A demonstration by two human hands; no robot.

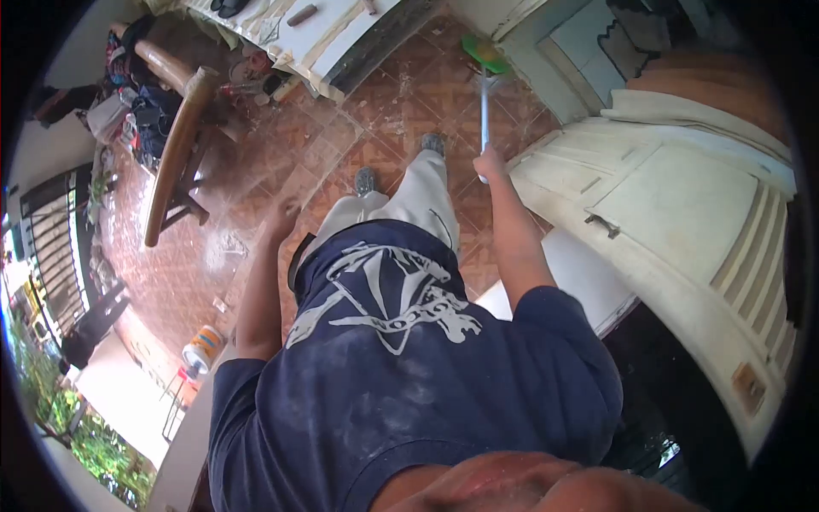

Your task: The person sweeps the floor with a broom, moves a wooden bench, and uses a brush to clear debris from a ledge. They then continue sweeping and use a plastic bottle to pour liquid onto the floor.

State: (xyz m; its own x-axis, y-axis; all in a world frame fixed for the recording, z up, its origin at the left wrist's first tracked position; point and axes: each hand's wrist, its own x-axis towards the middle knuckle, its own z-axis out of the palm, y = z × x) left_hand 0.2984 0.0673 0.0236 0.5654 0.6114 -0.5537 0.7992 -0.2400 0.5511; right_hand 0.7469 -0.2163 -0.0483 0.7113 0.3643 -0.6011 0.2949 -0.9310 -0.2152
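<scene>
I look straight down over a dark blue shirt [401, 358] and pale trousers [409, 205] to two grey shoes [367, 181] on a brown tiled floor [281, 162]. My right hand [489, 162] is closed around a light blue handle [485, 111], gripping it near its lower end. The handle runs away from me across the floor to a green head [482, 53], which sits on the tiles just beside a pale step [554, 77] at the doorway. The head is blurred, so I cannot tell whether it is a broom or a mop. My left hand [283, 218] hangs at my side, empty; it is blurred, and I cannot tell how far the fingers are open. To my right stands a cream louvred door [682, 213] with a small latch [601, 224]. To my left is a curved wooden chair [175, 145], and beyond it a worktop [341, 34] covered with pale sheets. A white can [203, 348] stands on the floor near my left elbow.
</scene>
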